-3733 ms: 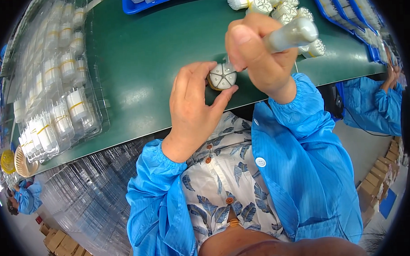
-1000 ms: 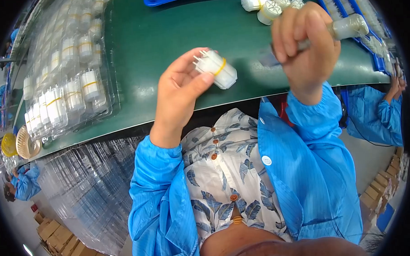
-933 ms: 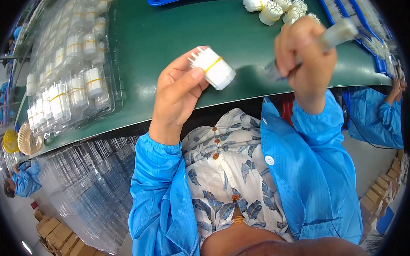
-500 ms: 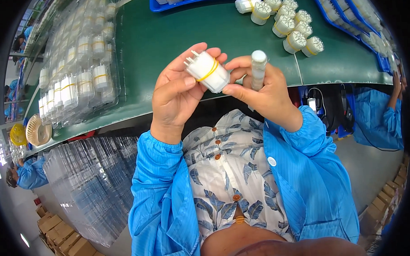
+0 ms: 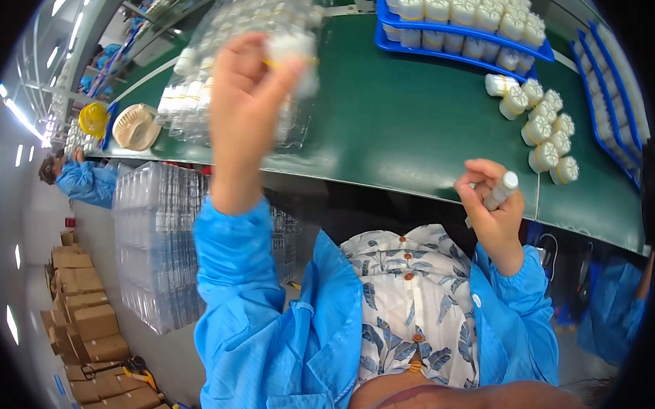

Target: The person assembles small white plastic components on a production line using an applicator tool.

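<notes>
My left hand (image 5: 243, 110) is raised over the clear plastic blister trays (image 5: 296, 133) at the far left of the green table. Its fingers close round a white cylindrical part (image 5: 292, 48) with a yellow rubber band, both smeared by motion. Similar white banded parts (image 5: 187, 97) stand in those trays. Near the table's front edge, my right hand (image 5: 503, 223) wraps round a whitish tube (image 5: 501, 190), whose pale round end points up. Beyond that hand, several loose white banded parts (image 5: 541, 131) lie grouped on the table.
Stacked blue trays (image 5: 460, 35) full of white parts stand at the back, with more blue trays (image 5: 599, 98) at the right. A cream basket (image 5: 136, 127) and a yellow object (image 5: 94, 119) are far left. Clear plastic stacks (image 5: 156, 246) and cardboard boxes (image 5: 90, 321) occupy the floor. A co-worker (image 5: 88, 180) is beyond.
My left hand has carried the white banded part up and left, away from my right hand, to over the blister trays. My right hand keeps the tube, lower and farther right. The view has shifted left.
</notes>
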Demonstrator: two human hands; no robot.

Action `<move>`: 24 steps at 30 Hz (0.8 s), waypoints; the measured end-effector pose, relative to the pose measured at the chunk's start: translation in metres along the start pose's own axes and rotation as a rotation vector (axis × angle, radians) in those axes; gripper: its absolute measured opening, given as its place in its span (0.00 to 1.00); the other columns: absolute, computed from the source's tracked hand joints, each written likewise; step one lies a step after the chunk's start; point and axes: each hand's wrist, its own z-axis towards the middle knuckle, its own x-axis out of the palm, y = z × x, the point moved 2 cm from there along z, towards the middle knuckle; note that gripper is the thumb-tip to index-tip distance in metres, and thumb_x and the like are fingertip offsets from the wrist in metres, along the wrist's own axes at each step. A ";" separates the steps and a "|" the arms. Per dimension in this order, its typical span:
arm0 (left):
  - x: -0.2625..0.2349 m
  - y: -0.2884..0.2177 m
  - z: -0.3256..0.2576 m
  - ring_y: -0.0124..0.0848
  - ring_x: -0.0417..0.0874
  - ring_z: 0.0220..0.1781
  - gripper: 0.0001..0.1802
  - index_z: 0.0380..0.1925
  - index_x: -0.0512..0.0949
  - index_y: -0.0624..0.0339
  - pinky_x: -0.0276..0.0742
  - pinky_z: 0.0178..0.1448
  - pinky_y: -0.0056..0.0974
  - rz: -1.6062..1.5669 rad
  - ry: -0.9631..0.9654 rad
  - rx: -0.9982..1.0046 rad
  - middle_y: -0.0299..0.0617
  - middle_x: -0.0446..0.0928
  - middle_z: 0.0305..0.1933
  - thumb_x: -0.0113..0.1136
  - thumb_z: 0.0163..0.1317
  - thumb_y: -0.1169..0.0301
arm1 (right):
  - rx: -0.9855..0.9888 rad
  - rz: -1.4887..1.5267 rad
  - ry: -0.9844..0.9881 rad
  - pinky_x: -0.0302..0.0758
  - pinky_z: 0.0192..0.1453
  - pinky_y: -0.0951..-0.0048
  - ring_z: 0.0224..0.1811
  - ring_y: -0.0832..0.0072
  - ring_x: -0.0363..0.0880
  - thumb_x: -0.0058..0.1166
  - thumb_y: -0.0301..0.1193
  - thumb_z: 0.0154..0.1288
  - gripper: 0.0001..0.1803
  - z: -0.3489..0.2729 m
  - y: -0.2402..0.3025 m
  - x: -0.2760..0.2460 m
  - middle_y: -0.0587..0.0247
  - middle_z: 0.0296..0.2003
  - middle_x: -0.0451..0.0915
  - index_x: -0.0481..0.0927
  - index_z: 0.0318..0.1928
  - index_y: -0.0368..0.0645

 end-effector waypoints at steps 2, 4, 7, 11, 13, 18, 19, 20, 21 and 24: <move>-0.043 -0.005 0.044 0.33 0.84 0.48 0.26 0.54 0.70 0.67 0.81 0.49 0.35 0.372 -0.089 0.144 0.50 0.82 0.47 0.70 0.58 0.72 | 0.037 -0.015 -0.002 0.65 0.28 0.83 0.22 0.90 0.66 0.64 0.20 0.59 0.17 0.000 0.000 0.000 0.68 0.31 0.81 0.78 0.50 0.38; -0.078 0.004 0.081 0.34 0.84 0.47 0.26 0.52 0.73 0.67 0.81 0.48 0.36 0.553 -0.133 0.195 0.51 0.83 0.45 0.71 0.57 0.68 | 0.015 -0.003 0.029 0.67 0.29 0.83 0.23 0.89 0.68 0.63 0.20 0.60 0.17 0.004 -0.001 0.002 0.67 0.31 0.81 0.78 0.50 0.38; -0.097 0.024 0.108 0.36 0.85 0.48 0.27 0.51 0.77 0.66 0.78 0.51 0.36 1.150 -0.073 0.196 0.50 0.84 0.44 0.70 0.58 0.59 | -0.017 0.008 0.058 0.70 0.30 0.82 0.24 0.88 0.71 0.62 0.20 0.61 0.15 0.010 -0.001 0.004 0.65 0.31 0.82 0.78 0.49 0.37; -0.075 0.019 0.107 0.46 0.84 0.48 0.26 0.47 0.80 0.62 0.78 0.51 0.45 1.350 -0.106 0.242 0.51 0.84 0.45 0.67 0.58 0.52 | -0.039 -0.022 -0.011 0.73 0.33 0.79 0.26 0.83 0.75 0.61 0.20 0.62 0.12 0.010 -0.006 -0.003 0.65 0.29 0.81 0.80 0.47 0.37; -0.036 0.000 0.080 0.42 0.85 0.40 0.16 0.42 0.82 0.61 0.78 0.43 0.40 1.135 -0.148 0.452 0.48 0.84 0.40 0.65 0.61 0.61 | 0.016 -0.001 -0.061 0.73 0.33 0.79 0.27 0.82 0.76 0.61 0.21 0.62 0.11 0.007 -0.008 -0.006 0.65 0.29 0.81 0.80 0.46 0.38; 0.099 0.029 0.024 0.43 0.82 0.40 0.09 0.41 0.80 0.61 0.78 0.43 0.41 0.778 0.312 0.486 0.46 0.82 0.40 0.64 0.60 0.73 | -0.007 -0.005 0.042 0.72 0.28 0.75 0.24 0.80 0.76 0.62 0.28 0.65 0.05 0.028 -0.010 -0.010 0.67 0.23 0.79 0.80 0.36 0.41; 0.126 0.048 0.021 0.48 0.82 0.43 0.11 0.42 0.79 0.61 0.78 0.46 0.44 0.773 0.414 0.491 0.48 0.81 0.41 0.63 0.60 0.73 | -0.030 -0.008 0.044 0.73 0.28 0.73 0.23 0.76 0.77 0.62 0.28 0.64 0.05 0.028 -0.009 -0.012 0.64 0.23 0.79 0.80 0.35 0.40; 0.153 0.068 0.022 0.43 0.84 0.44 0.12 0.45 0.80 0.59 0.80 0.47 0.40 0.719 0.486 0.485 0.47 0.82 0.43 0.63 0.61 0.73 | -0.050 -0.044 0.035 0.73 0.28 0.72 0.23 0.73 0.78 0.62 0.28 0.64 0.06 0.027 -0.008 -0.015 0.63 0.23 0.79 0.80 0.35 0.40; 0.177 0.085 0.022 0.48 0.83 0.47 0.14 0.47 0.79 0.60 0.79 0.50 0.44 0.688 0.498 0.484 0.50 0.81 0.45 0.63 0.61 0.73 | -0.074 -0.066 0.036 0.74 0.28 0.70 0.23 0.70 0.79 0.62 0.29 0.64 0.06 0.026 -0.007 -0.017 0.61 0.24 0.80 0.79 0.35 0.40; 0.232 0.113 0.026 0.50 0.79 0.52 0.24 0.53 0.73 0.66 0.77 0.55 0.46 0.757 0.550 0.599 0.52 0.79 0.50 0.64 0.57 0.72 | -0.110 -0.089 0.001 0.74 0.28 0.69 0.23 0.66 0.80 0.62 0.29 0.64 0.07 0.021 -0.004 -0.024 0.59 0.24 0.80 0.79 0.34 0.39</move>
